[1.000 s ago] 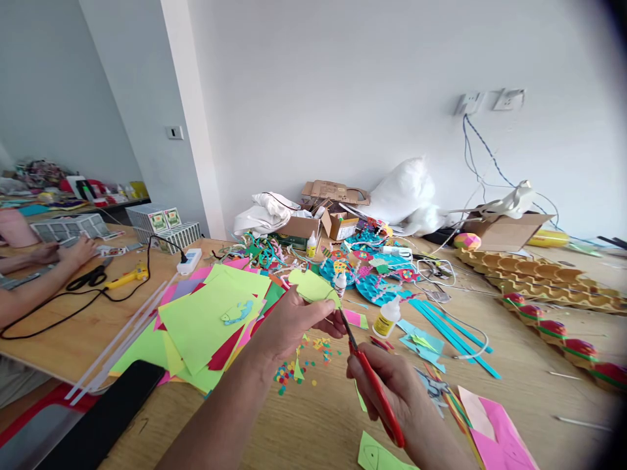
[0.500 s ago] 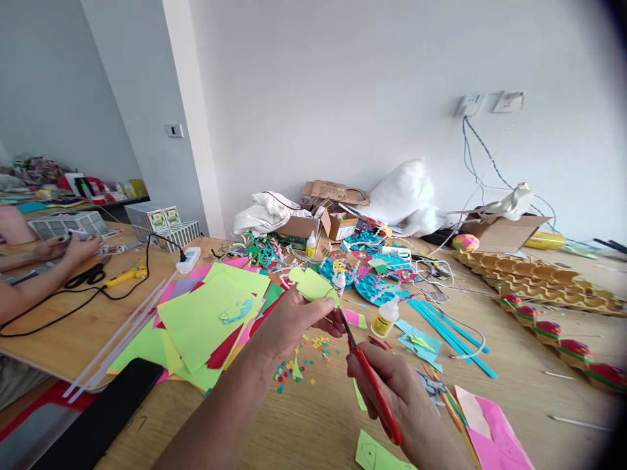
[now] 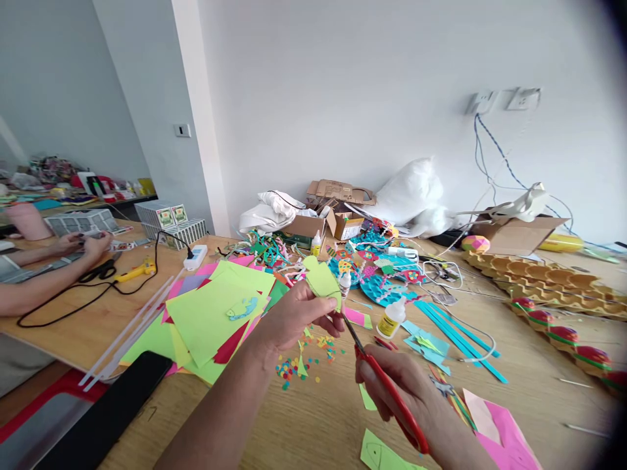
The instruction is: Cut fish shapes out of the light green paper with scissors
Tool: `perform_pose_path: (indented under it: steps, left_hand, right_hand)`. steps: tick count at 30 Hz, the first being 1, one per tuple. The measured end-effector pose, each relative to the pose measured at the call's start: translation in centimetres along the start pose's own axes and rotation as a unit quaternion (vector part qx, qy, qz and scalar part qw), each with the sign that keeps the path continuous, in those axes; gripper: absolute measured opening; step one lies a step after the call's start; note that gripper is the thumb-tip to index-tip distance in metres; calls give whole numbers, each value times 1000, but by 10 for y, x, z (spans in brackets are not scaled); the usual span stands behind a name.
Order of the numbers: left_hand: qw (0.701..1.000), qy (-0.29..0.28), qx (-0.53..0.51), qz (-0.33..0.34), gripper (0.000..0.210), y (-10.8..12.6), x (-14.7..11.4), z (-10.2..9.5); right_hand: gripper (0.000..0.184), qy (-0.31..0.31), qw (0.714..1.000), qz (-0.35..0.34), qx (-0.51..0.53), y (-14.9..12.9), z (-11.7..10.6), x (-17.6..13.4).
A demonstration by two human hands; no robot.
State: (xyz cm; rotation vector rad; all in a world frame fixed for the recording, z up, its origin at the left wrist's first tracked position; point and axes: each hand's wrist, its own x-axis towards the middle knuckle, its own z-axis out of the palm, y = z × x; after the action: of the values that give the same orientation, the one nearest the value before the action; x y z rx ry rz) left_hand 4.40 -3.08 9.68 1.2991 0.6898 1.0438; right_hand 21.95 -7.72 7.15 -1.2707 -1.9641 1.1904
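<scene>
My left hand (image 3: 306, 313) pinches a yellow-green paper piece (image 3: 322, 279) with a drawn line along its edge. Red-handled scissors (image 3: 394, 398) are in my right hand (image 3: 406, 385), their blades pointing up and left to the lower right edge of the paper. Whether the blades are parted I cannot tell. Below my hands lies another yellow-green piece (image 3: 386, 454) with a fish outline drawn on it. Coloured paper dots (image 3: 289, 372) and scraps are scattered under my left wrist. Left of my left hand, a stack of coloured sheets (image 3: 196, 320) bears a small blue-and-green paper cutout (image 3: 240, 309).
A glue bottle (image 3: 390, 318) stands beyond my right hand, near blue strips (image 3: 460, 339). A black phone-like slab (image 3: 108, 411) lies at left. Egg cartons (image 3: 543, 284) line the right side. Another person's hands (image 3: 88, 245) work at far left, near a yellow glue gun (image 3: 136, 270).
The paper in my left hand has tilted more upright, showing more of its face. The scissors have shifted slightly right and down from it. The whole view has swung a little left.
</scene>
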Motion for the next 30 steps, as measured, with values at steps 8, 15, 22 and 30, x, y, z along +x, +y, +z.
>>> perform_pose_path:
  steps: [8,15,22,30]
  left_hand:
    - [998,-37,-19,-37,16,-4,0,-5]
    - [996,-65,-24,-63,15,-8,3,-10]
    - [994,-92,-19,-56,15,-11,5,-13]
    - [993,-109,0,-49,14,-14,6,-15]
  right_hand:
    - [44,0,1000,6,-10,-3,-2,-3]
    - [42,-22,999,11,-30,1,-6,-4]
    - [37,-14,998,1,-59,0,-9,-7]
    - [35,-35,996,8,-86,-2,-10,-6]
